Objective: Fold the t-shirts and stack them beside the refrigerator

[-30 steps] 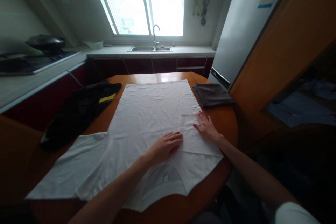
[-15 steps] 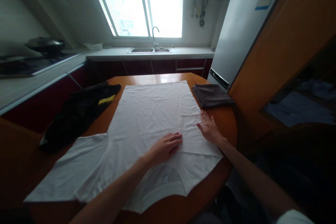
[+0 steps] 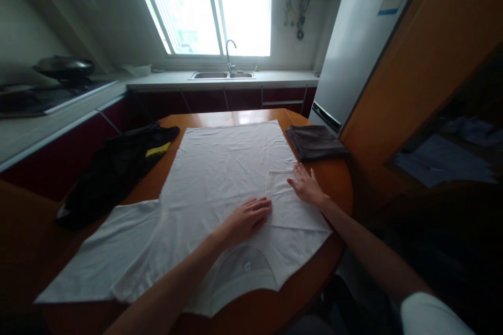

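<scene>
A white T-shirt [image 3: 220,172] lies spread on the wooden table, its neckline toward me. The sleeve on the right is folded inward over the body, while the left sleeve [image 3: 106,251] stretches out flat. My left hand [image 3: 251,215] rests on the shirt beside the folded sleeve's edge, palm down, fingers extended. On the folded sleeve near the shirt's right edge, my right hand [image 3: 306,184] lies flat with its thumb spread. Neither hand grips the fabric.
A folded dark grey garment [image 3: 314,141] sits at the table's right. Along the left lies a black garment [image 3: 113,172] with a yellow patch. The orange-brown table [image 3: 338,178] has a rounded edge. Beyond it are a counter with a sink [image 3: 222,75] and a refrigerator [image 3: 353,47].
My right hand has slid slightly left and away from me over the folded sleeve. My left hand stays in about the same place. The view has shifted a little.
</scene>
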`<control>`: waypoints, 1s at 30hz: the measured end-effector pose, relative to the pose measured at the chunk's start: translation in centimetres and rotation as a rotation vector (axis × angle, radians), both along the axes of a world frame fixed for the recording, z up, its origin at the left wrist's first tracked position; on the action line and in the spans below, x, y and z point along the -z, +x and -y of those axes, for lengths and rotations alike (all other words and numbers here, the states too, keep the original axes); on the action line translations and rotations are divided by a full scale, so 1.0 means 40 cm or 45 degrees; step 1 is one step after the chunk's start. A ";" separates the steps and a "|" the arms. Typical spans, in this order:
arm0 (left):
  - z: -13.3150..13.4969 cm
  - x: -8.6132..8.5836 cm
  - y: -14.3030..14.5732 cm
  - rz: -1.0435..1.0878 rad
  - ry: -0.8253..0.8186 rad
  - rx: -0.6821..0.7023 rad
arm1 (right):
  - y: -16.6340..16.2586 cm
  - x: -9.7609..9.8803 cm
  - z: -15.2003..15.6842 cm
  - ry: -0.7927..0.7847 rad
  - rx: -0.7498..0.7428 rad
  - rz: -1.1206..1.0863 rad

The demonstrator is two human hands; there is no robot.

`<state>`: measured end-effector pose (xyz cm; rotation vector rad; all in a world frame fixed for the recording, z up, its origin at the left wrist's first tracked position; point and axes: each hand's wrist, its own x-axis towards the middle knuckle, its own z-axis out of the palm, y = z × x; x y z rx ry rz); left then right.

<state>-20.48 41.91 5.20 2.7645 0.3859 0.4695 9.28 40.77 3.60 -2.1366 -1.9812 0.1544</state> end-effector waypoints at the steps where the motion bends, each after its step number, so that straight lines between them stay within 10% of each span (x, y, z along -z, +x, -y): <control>1: -0.001 0.002 -0.001 0.004 0.002 0.001 | 0.000 0.008 -0.001 -0.037 0.003 0.006; 30: -0.005 0.009 0.004 0.015 -0.005 -0.004 | -0.012 -0.020 0.223 0.098 -0.306 -0.038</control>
